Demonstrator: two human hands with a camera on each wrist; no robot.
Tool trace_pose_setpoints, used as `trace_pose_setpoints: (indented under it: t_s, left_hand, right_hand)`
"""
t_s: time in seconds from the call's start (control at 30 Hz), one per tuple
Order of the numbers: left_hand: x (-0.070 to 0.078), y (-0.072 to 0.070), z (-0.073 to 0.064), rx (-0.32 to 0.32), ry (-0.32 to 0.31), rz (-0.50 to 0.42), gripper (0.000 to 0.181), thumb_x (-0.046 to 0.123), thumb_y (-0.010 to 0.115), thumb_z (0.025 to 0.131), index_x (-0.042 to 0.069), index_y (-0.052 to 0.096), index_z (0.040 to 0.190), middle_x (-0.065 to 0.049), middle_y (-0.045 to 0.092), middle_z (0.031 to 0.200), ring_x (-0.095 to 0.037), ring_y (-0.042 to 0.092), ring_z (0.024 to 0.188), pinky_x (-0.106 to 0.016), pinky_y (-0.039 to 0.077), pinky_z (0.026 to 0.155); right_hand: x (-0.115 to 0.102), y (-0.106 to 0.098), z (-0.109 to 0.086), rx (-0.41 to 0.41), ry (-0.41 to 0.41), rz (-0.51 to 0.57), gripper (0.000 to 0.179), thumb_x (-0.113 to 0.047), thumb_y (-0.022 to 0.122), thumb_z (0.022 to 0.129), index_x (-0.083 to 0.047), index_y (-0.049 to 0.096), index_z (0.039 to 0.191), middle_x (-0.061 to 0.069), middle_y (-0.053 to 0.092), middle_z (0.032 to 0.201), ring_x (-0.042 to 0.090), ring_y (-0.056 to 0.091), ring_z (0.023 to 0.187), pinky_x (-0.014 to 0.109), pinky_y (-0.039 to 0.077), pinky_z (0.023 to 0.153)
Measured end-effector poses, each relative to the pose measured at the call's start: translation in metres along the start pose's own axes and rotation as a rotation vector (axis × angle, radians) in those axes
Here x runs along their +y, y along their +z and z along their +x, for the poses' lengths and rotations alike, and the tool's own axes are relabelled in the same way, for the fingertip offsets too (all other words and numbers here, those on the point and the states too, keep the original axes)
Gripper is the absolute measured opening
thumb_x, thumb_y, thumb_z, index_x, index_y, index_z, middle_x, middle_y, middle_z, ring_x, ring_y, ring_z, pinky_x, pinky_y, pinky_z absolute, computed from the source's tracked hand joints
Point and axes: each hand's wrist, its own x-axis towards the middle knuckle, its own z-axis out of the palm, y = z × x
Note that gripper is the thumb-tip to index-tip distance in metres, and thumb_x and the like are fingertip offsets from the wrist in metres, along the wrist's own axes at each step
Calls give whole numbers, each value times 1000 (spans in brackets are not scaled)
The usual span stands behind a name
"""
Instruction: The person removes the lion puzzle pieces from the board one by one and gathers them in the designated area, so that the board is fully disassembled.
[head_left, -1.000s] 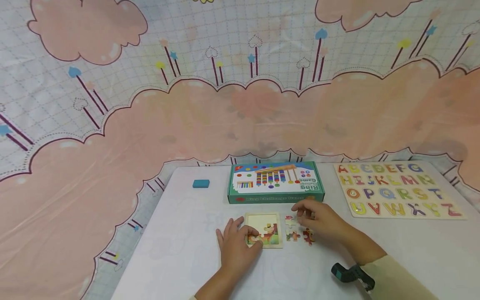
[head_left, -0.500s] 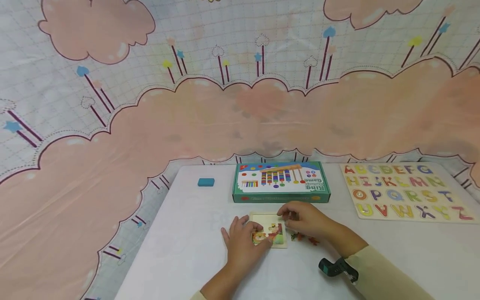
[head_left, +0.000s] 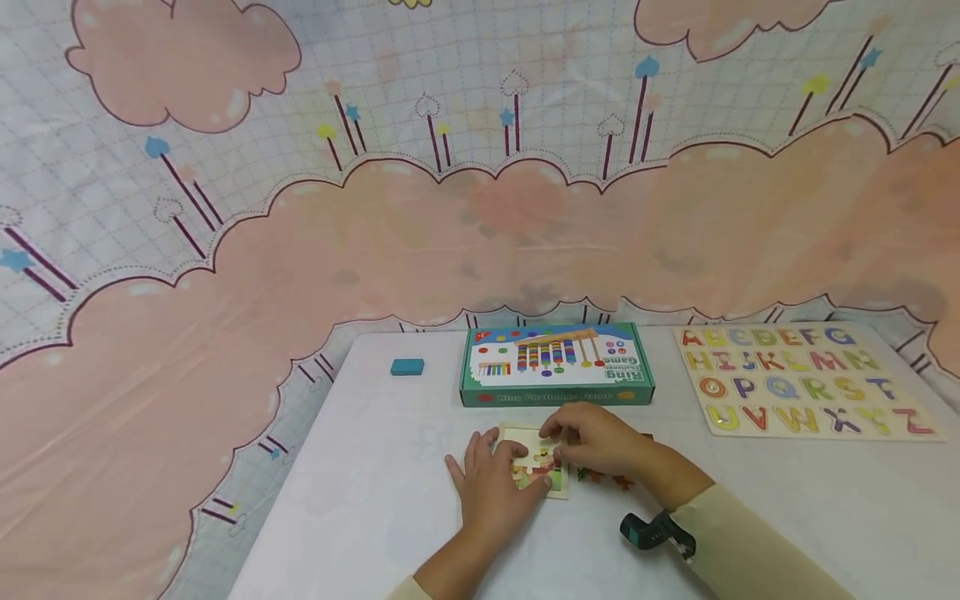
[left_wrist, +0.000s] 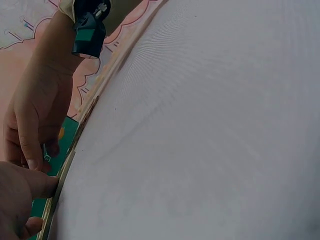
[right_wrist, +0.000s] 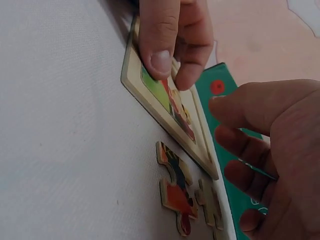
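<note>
A small wooden puzzle tray [head_left: 564, 493] lies on the white table, partly filled with picture pieces in its lower part. My left hand [head_left: 491, 487] rests over its left side, fingers spread and bent, the thumb [right_wrist: 161, 62] touching the green part of the picture. Over the tray's upper right is my right hand [head_left: 596, 437], fingers bent toward the thumb. In the right wrist view its thumb [right_wrist: 240, 105] and fingers stand above the tray; whether they pinch a piece is unclear. Loose jigsaw pieces [right_wrist: 176, 197] lie right of the tray, partly hidden by the right hand in the head view.
Behind the hands stands a green ring game box [head_left: 557, 367]. A blue block [head_left: 407, 367] lies at the back left of the table. To the right is a wooden alphabet board [head_left: 806, 383]. A cloud-patterned cloth [head_left: 420, 250] hangs behind the table.
My right hand has moved left, from above the loose pieces to above the tray's upper right. My left hand stays on the tray, its thumb slightly farther right. The view has shifted slightly.
</note>
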Motion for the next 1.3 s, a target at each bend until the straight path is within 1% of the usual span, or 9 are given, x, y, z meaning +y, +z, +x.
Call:
trace_pose_setpoints:
  t_s: [0.17, 0.33, 0.43, 0.57, 0.7, 0.87, 1.03, 1.2, 1.3]
  left_hand:
    - [0, 0, -1, 8, 5, 15, 38, 40, 88, 80, 21, 68, 106, -18, 52, 153, -47, 32, 153, -85, 2, 115]
    - [-3, 2, -1, 4, -10, 20, 37, 42, 87, 81, 22, 69, 107, -18, 52, 154, -46, 31, 154, -84, 1, 116]
    - [-4, 3, -2, 4, -14, 13, 37, 42, 87, 81, 22, 69, 107, -17, 52, 154, -46, 31, 154, -84, 0, 116]
    - [-4, 4, -3, 17, -3, 3, 37, 41, 87, 81, 22, 69, 106, -18, 52, 154, -47, 31, 154, -85, 0, 115]
    - [-4, 4, -3, 22, 9, -2, 37, 41, 87, 80, 21, 69, 106, -19, 53, 153, -48, 32, 153, -85, 1, 115]
    - [-4, 4, -2, 18, -1, 10, 38, 42, 89, 80, 22, 69, 106, -18, 52, 154, -48, 32, 154, -85, 1, 115]
    - [-4, 5, -1, 10, -11, 10, 38, 42, 89, 80, 23, 69, 107, -17, 51, 155, -47, 30, 155, -84, -1, 116]
    - [-3, 4, -1, 13, -6, 10, 38, 41, 89, 81, 22, 69, 107, -17, 52, 155, -47, 31, 155, -84, -1, 116]
    - [-2, 3, -2, 13, -1, 8, 38, 41, 89, 80, 21, 69, 107, -18, 52, 154, -48, 31, 154, -85, 0, 115]
  right_hand:
    - [-3, 2, 2, -31, 18, -68, 24, -13, 78, 95, -17, 77, 119, -7, 71, 115, 13, 58, 97, 36, 53, 87]
    - [-4, 6, 6, -79, -4, -149, 27, -15, 81, 93, -16, 79, 120, -7, 71, 117, 15, 62, 109, 42, 53, 96]
    - [-3, 8, 7, -91, -9, -195, 25, -16, 83, 92, -18, 81, 117, -10, 71, 115, 16, 62, 111, 42, 53, 96]
    - [0, 10, 7, -91, -19, -232, 22, -18, 84, 91, -23, 81, 113, -13, 69, 113, 15, 60, 109, 42, 51, 93]
    - [2, 11, 6, -89, -8, -231, 21, -18, 84, 91, -25, 80, 110, -14, 68, 111, 14, 59, 109, 45, 50, 96]
    - [-1, 11, 5, -85, -4, -208, 21, -16, 83, 91, -24, 78, 110, -15, 68, 111, 14, 59, 110, 49, 48, 98]
    - [-5, 11, 4, -89, 21, -199, 21, -18, 83, 93, -24, 76, 112, -16, 69, 109, 10, 58, 105, 48, 49, 98]
    - [-9, 10, 4, -100, 57, -177, 21, -18, 82, 95, -24, 73, 112, -18, 65, 98, 8, 55, 94, 42, 47, 90]
    - [-9, 10, 3, -103, 72, -147, 22, -17, 82, 95, -25, 71, 112, -17, 61, 92, 9, 55, 89, 39, 48, 85]
